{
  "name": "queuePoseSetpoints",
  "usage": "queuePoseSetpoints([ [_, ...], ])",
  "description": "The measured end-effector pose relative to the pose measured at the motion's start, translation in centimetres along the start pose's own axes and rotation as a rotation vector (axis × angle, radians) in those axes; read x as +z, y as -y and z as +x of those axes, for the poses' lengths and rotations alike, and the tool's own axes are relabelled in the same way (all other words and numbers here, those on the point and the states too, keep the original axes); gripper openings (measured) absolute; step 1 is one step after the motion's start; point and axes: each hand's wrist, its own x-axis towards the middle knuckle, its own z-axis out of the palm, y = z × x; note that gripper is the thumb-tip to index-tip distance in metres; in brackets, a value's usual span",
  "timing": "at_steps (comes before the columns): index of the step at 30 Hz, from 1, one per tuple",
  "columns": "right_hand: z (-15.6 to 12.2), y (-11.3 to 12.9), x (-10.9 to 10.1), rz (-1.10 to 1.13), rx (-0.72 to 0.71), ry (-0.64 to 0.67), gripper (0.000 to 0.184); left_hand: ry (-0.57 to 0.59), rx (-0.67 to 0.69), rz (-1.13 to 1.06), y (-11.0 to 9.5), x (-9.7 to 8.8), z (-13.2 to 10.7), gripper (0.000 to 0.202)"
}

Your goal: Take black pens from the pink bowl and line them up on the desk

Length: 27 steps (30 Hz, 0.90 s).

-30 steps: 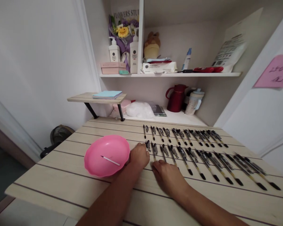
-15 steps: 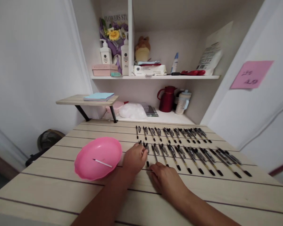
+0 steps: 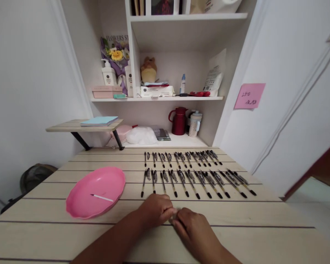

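My left hand (image 3: 156,209) is closed just in front of the near row of pens, its thumb pointing right. My right hand (image 3: 194,228) is closed beside it, and the fingertips of the two hands meet or nearly meet. Whatever lies between the fingertips is too small or hidden to name. Beyond my hands, several black-tipped pens (image 3: 184,184) lie in a near row, with dark clipped pieces like caps beside them. A second row of similar pens (image 3: 178,161) lies farther back. To the left, a pink scalloped bowl (image 3: 77,205) holds a thin white stick (image 3: 102,198) with a dark tip.
The slatted wooden table (image 3: 57,238) runs up to a white shelf unit (image 3: 159,99). A small raised stand (image 3: 68,126) carries blue paper (image 3: 99,121) at the back left. A red jug (image 3: 178,121) and a pale cup (image 3: 194,124) stand behind the table.
Both hands have moved from the near row's left end toward me and come together at the fingertips. The view has shifted, showing more wall on the right.
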Motion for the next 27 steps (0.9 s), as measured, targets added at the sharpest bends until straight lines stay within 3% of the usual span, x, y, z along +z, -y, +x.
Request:
queuePoseSetpoints([
  [6,-1.1,-0.5,0.7,0.064,-0.003,-0.027,0.022,0.052,0.010,0.026,-0.8,0.4,0.2,0.034],
  [15,-0.9,-0.5,0.4,0.090,0.012,-0.041,0.021,0.167,-0.142,0.026,-0.9,0.1,1.3,0.028],
  [21,-0.9,-0.9,-0.7,0.106,0.000,-0.053,0.021,0.256,-0.193,0.131,-1.9,-0.5,2.6,0.035],
  [24,-0.5,-3.1,-2.8,0.056,0.049,-0.097,0.025,0.281,-0.224,0.150,-2.5,-0.9,3.3,0.040],
  [27,0.2,-7.8,-5.8,-0.042,0.180,-0.214,0.027,0.266,-0.232,0.120,-3.5,-1.3,4.2,0.041],
])
